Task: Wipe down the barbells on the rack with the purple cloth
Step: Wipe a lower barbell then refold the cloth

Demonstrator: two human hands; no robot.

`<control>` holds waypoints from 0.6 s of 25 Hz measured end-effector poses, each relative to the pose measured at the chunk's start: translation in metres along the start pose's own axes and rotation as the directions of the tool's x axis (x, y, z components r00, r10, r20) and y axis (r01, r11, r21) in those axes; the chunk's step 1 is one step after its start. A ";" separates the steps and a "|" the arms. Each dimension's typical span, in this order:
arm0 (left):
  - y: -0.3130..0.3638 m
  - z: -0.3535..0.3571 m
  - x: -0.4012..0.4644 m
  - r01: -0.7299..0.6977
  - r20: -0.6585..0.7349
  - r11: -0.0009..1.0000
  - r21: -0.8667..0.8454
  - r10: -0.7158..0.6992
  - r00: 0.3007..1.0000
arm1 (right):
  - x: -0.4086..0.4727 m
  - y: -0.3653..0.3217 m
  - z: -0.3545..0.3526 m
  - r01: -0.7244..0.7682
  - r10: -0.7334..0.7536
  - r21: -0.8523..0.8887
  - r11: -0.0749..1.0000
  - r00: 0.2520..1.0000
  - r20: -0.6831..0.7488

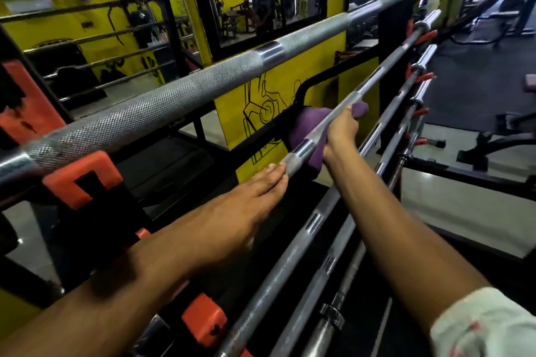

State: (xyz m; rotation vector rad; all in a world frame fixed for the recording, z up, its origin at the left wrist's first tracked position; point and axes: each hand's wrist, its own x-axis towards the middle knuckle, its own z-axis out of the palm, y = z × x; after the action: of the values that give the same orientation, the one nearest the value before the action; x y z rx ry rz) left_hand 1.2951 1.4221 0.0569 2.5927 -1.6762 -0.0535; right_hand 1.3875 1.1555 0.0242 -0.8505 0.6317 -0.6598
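Note:
Several steel barbells lie across a black rack with orange cradles (84, 180). The top barbell (185, 90) runs from lower left to upper right. Below it the second barbell (374, 78) passes between my hands. My right hand (342, 130) grips the purple cloth (307, 124), which is wrapped around this second bar at its middle. My left hand (252, 194) rests on the same bar a little nearer to me, fingers straight along the knurled part. Lower barbells (287, 258) lie beneath my arms.
A yellow panel with black line drawings (261, 101) stands behind the rack. Mirrors and gym machines fill the background. A bench (499, 145) stands on the floor at the right. More orange cradles (204, 319) sit at the rack's near end.

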 end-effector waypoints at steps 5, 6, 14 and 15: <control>0.003 -0.005 -0.001 0.012 0.027 1.000 -0.002 -0.012 1.000 | 0.062 -0.040 -0.003 0.034 -0.045 -0.180 0.983 0.997 -0.057; 0.003 -0.006 0.000 0.017 0.033 1.000 0.005 -0.017 0.999 | 0.062 -0.042 -0.001 0.044 -0.059 -0.203 0.978 0.996 -0.068; 0.006 -0.007 0.002 0.019 0.024 1.000 -0.011 -0.019 1.000 | -0.046 0.037 -0.006 0.123 -0.120 -0.106 0.987 0.992 0.039; 0.007 -0.008 0.001 0.023 0.032 1.000 -0.007 -0.022 0.999 | -0.052 0.037 -0.006 0.085 -0.081 -0.069 0.994 0.995 0.058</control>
State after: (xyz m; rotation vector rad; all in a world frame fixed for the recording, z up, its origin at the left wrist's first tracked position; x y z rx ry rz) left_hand 1.2897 1.4181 0.0654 2.6193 -1.6538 -0.1020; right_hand 1.3601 1.2094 0.0023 -0.9625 0.5756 -0.6900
